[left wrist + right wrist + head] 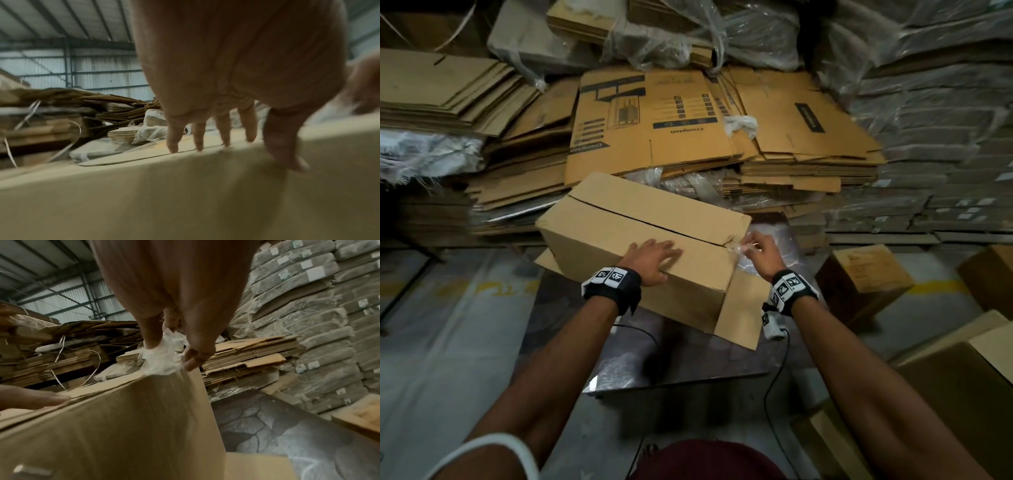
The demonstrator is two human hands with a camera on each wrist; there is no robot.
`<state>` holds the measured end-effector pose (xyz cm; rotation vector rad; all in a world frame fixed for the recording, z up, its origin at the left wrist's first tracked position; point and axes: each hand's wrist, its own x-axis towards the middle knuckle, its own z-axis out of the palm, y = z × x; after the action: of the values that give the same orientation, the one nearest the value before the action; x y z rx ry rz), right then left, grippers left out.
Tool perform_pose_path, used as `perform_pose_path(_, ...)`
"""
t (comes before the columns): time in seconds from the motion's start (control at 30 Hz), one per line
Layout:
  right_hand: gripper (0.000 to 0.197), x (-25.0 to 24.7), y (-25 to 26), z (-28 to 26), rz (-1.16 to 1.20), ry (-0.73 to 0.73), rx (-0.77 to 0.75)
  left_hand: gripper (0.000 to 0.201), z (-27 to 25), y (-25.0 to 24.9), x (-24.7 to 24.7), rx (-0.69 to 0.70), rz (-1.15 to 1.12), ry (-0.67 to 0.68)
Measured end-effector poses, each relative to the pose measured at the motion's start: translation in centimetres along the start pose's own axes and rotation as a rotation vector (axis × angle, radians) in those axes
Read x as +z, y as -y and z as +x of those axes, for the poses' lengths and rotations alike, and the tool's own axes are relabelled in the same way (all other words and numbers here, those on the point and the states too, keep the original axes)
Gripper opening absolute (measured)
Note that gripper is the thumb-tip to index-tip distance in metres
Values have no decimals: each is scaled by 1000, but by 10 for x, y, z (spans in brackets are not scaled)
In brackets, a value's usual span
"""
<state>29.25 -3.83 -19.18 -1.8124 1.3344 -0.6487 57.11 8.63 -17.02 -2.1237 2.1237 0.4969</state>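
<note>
- Box (pixel 619 233) sat askew on the table (pixel 654 359), top flaps closed with the seam running along the top. An end flap (pixel 739 315) hung open on the right.
- Left hand (pixel 650 260) lay flat on the box top near the front edge — fingers straight and spread, tips on cardboard, thumb at the edge.
- Right hand (pixel 763 253) pinched a crumpled clear wad (pixel 736 247) at the box's top right corner, thumb against fingers — probably tape or film, too blurred to tell.
- Flat cartons (pixel 654 120) were stacked just behind the box.
</note>
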Motion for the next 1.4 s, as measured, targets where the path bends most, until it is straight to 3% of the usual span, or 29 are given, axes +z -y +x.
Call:
perform_pose_path(0.17,20,10,-12,0,91,-96,59,84,5,-50,2,73,-198,-52)
perform_pose_path(0.27,55,14,-8,-7,256,-77,105,87,10,-87,8,101,-227,-99)
perform_pose_path(0.33,65,16,-13,-9,329,-74,130,95,14,-104,13,47,-220,-117)
perform_pose_path(0.43,47,19,-13,-13,302,-52,144,97,18,-116,24,-66,-168,-145)
perform_pose_path(0.53,25,23,-19,-15,254,-56,65,79,18,-116,29,-70,-126,-173)
perform_pose_path(0.73,29,38,-23,-31,478,13,164,64,3,-78,14,-54,-177,-55)
perform_pose_path(0.87,11,56,-21,-39,816,-26,225,68,-8,-67,10,-72,-176,-64)
perform_pose_path(1.0,13,64,-22,-43,970,-79,296,68,-11,-68,14,-68,-186,-64)
perform_pose_path(1.1,17,68,-32,-41,733,-90,334,69,-11,-68,18,-57,-188,-58)
perform_pose_path(1.2,35,73,-39,-40,388,-91,296,73,-10,-69,21,-42,-164,-67)
perform_pose_path(1.27,42,75,-37,-42,380,-79,287,74,-9,-69,22,-38,-151,-76)
perform_pose_path(1.4,20,79,-35,-40,461,-119,276,78,-6,-68,25,-35,-135,-84)
